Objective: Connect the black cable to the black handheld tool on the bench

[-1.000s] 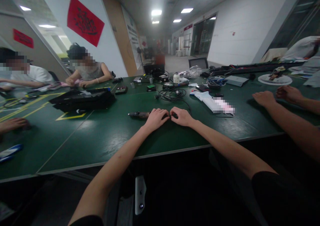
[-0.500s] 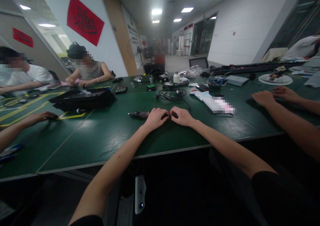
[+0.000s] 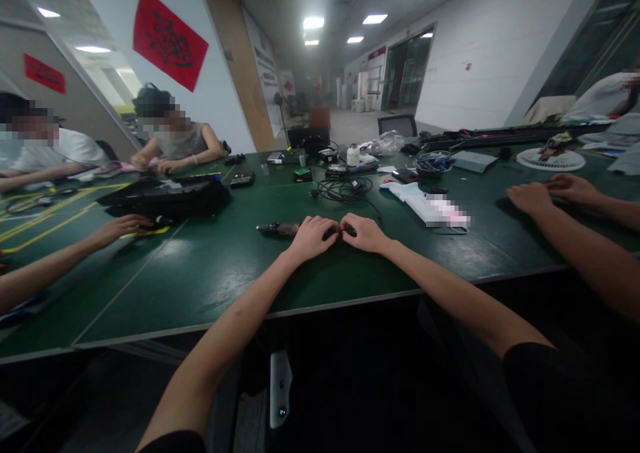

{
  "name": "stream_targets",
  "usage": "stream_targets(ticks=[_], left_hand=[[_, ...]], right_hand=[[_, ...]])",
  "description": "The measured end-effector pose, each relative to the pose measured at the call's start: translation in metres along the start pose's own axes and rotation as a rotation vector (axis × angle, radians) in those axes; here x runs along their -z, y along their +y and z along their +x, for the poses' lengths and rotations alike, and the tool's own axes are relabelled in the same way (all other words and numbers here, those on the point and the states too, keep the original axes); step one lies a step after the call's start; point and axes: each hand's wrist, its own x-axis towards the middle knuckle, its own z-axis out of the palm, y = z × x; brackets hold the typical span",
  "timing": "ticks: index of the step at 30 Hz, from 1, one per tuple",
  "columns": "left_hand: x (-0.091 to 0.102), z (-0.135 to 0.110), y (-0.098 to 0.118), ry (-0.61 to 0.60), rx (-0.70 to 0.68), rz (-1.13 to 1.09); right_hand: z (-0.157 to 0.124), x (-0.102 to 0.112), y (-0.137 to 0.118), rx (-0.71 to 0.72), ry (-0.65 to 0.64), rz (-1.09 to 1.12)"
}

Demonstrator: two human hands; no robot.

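My left hand point(image 3: 311, 237) rests on the green table point(image 3: 225, 273) with its fingers curled over the rear end of a dark pen-shaped tool point(image 3: 278, 229) that lies pointing left. My right hand point(image 3: 363, 233) lies right beside it, fingers bent and pinched around a small dark part at the tool's end, where a black cable point(image 3: 345, 191) runs off toward the back. The two hands almost touch.
A black case point(image 3: 165, 198) lies at the left, and a co-worker's hand point(image 3: 123, 226) reaches beside it. Another person's hands point(image 3: 533, 196) rest on the table at the right. Small electronics, a white bottle point(image 3: 353, 155) and a white cloth point(image 3: 420, 203) sit behind.
My hands have stayed put. The co-worker's arm at the left has stretched further right across the table, up to the black case.
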Motion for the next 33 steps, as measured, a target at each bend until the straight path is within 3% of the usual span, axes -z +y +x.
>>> stream_targets(ticks=[15, 20, 33], left_hand=[[-0.0014, -0.0007, -0.0011, 0.022, 0.023, 0.005], [-0.0016, -0.0015, -0.0019, 0.034, -0.037, -0.008], [-0.0023, -0.0007, -0.0015, 0.031, 0.026, -0.004]], right_hand=[[0.0004, 0.0006, -0.0002, 0.0, -0.002, 0.005], [0.0002, 0.0009, -0.0002, 0.002, -0.003, 0.014], [0.0002, -0.0021, 0.0014, 0.004, 0.013, -0.001]])
